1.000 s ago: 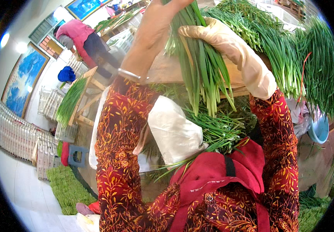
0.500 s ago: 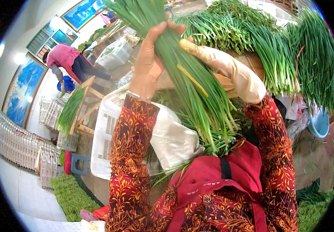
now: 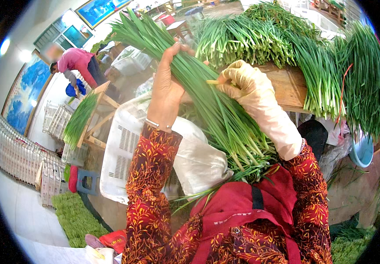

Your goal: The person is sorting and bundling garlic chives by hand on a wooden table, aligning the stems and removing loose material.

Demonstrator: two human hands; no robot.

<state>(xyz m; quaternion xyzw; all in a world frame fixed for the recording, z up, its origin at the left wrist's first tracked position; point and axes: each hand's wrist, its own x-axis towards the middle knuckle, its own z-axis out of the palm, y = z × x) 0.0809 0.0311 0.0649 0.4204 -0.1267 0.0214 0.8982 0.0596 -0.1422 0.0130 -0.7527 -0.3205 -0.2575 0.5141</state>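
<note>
My bare left hand [image 3: 167, 86] is wrapped round a long bunch of green garlic chives [image 3: 218, 108], held slanting in front of me. The leafy tips point up to the far left, and the pale stem ends lie low against my red apron [image 3: 242, 202]. My right hand [image 3: 245, 81], in a cream glove, is at the right side of the bunch with its fingers pinched. A yellow leaf [image 3: 212, 82] sticks out from those fingertips across the green leaves. White cloth [image 3: 201, 160] lies beside the stems on the left.
Big heaps of chives [image 3: 247, 42] cover a wooden table [image 3: 284, 83] ahead to the right, some hanging over its edge. A white plastic crate [image 3: 117, 154] stands at my left. A light-blue basin [image 3: 362, 149] sits far right. Another person [image 3: 78, 61] bends over at the far left.
The bunch has come lower and its tips have swung left. My right hand has moved down from the bunch's upper part and now pinches the yellow leaf that lay across it.
</note>
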